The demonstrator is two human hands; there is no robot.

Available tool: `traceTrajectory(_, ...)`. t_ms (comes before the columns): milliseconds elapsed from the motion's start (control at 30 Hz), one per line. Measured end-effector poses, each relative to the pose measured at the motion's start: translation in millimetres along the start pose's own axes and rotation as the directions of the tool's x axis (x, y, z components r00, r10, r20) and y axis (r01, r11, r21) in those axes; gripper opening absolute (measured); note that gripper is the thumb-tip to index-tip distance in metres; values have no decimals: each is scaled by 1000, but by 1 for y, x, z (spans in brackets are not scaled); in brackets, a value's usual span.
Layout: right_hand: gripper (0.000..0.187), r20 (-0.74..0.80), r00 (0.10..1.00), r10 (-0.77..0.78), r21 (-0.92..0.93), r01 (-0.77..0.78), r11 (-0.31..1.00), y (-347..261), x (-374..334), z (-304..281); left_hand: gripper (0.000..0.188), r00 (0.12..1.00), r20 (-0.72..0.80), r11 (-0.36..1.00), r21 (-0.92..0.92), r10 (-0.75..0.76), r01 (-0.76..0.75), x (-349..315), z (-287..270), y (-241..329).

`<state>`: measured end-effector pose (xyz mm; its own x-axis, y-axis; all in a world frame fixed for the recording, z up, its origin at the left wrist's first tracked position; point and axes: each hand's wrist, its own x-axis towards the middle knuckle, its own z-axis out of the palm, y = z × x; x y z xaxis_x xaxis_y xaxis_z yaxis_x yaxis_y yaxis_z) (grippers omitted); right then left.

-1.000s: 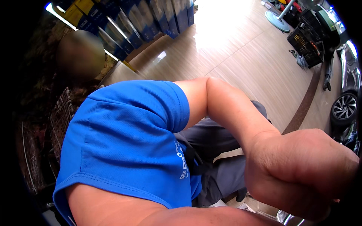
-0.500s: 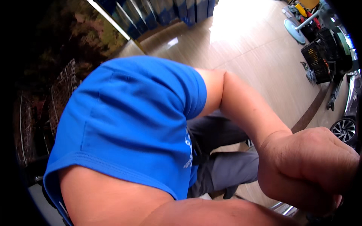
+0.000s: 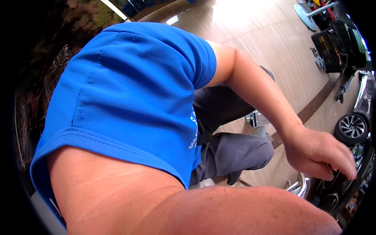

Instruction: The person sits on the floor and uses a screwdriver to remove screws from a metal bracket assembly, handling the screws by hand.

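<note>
My left hand [image 3: 319, 152] is at the right side of the view, reached out past my knee. Its fingers are stretched and a little bent, with a gap between them and the thumb. I see nothing held in it. Just below it are bent shiny metal tubes [image 3: 302, 185], and beyond it is a car wheel [image 3: 352, 128]. My right arm [image 3: 235, 211] crosses the lower part of the view, very close; its hand is not in view.
My grey-trousered leg [image 3: 243, 150] is bent over the tiled floor [image 3: 250, 43]. A black crate [image 3: 328, 49] and a stand with a round pale base [image 3: 305, 17] are at the upper right. A metal piece [image 3: 257, 118] lies between my legs.
My left hand was closed in a fist and larger in view; now its fingers have come apart. The view has shifted, so the floor things sit higher and more metal tubes show.
</note>
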<state>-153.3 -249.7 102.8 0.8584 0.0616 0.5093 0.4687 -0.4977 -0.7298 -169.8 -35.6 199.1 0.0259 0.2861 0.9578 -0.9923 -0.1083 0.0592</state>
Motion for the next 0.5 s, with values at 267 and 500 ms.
traceTrajectory(267,48,42,867,497,288,-487,825,-11,-69,-42,45,165,696,282,56,-699,958,-122,55,-77)
traceTrajectory(500,64,40,994,101,-82,-98,992,25,36,63,30,-57,445,-228,-341,-894,912,-126,25,-103)
